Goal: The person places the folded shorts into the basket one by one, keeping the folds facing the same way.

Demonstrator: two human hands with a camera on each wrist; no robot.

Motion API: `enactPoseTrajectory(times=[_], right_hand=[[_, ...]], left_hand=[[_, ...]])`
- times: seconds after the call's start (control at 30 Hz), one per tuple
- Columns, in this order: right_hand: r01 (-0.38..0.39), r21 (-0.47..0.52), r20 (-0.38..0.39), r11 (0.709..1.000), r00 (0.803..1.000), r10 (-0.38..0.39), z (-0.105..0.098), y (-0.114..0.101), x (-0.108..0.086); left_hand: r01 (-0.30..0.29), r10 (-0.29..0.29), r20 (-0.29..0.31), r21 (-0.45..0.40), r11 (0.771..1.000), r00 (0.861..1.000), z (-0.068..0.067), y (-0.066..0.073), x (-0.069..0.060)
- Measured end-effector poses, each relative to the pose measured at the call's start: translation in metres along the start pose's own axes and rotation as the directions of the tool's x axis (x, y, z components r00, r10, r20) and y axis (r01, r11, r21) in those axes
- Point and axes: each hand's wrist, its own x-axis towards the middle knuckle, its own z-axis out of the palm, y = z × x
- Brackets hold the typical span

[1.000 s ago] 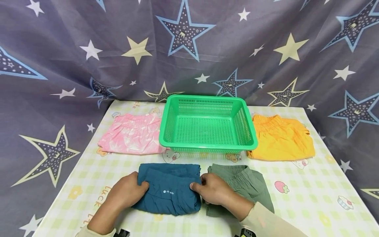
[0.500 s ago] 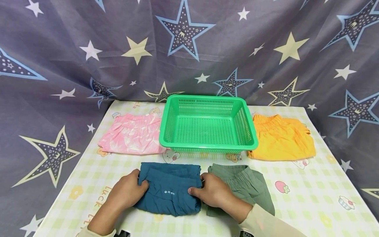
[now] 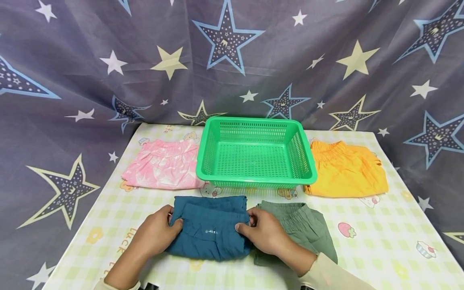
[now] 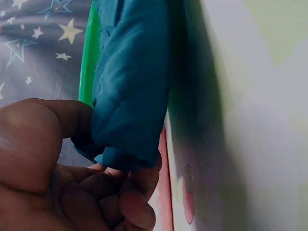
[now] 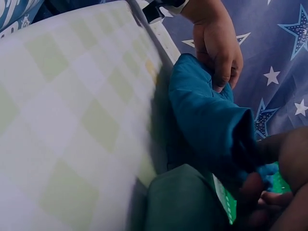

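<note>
Folded teal shorts (image 3: 210, 231) with a small white print are held between both hands at the front of the table. My left hand (image 3: 157, 229) pinches their left edge, thumb on top and fingers beneath; the left wrist view shows the teal cloth (image 4: 132, 82) in that grip. On the other side, my right hand (image 3: 266, 231) pinches the right edge. A shadowed gap under the cloth in both wrist views shows it raised off the table. Folded green shorts (image 3: 304, 225) lie just right of it, partly hidden behind the right hand and forearm.
A green plastic basket (image 3: 255, 180) with nothing in it stands at the back middle of the table (image 3: 380, 237). Folded pink shorts (image 3: 164, 167) lie to its left, folded orange shorts (image 3: 346, 171) to its right. A star-patterned curtain (image 3: 145, 96) hangs behind.
Both hands have raised the teal shorts slightly and shifted a little to the right with them. The basket and the other shorts have stayed in place.
</note>
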Motion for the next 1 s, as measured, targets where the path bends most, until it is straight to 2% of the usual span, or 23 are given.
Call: enactPoseTrajectory(times=[0.17,0.37,0.6,0.83,1.0], right_hand=[[0.048,0.108,-0.054,0.993,0.998,-0.042,-0.004,-0.001,-0.001],[0.062,0.197,-0.118,0.978,0.992,-0.039,-0.009,-0.003,-0.004],[0.089,0.193,-0.191,0.977,0.980,-0.052,-0.022,-0.013,-0.008],[0.108,0.195,-0.178,0.975,0.981,-0.073,-0.040,-0.021,-0.010],[0.096,0.207,-0.169,0.974,0.984,-0.061,-0.051,-0.025,-0.010]], left_hand=[[-0.015,0.014,-0.017,-0.037,0.999,1.000,-0.005,0.006,-0.003],[-0.015,0.011,-0.035,-0.106,0.994,0.999,-0.013,0.015,-0.009],[-0.038,0.028,-0.067,-0.155,0.987,0.997,-0.025,0.026,-0.014],[-0.096,0.078,-0.124,-0.147,0.985,0.989,-0.035,0.040,-0.012],[-0.120,0.099,-0.135,-0.156,0.980,0.986,-0.039,0.048,-0.011]])
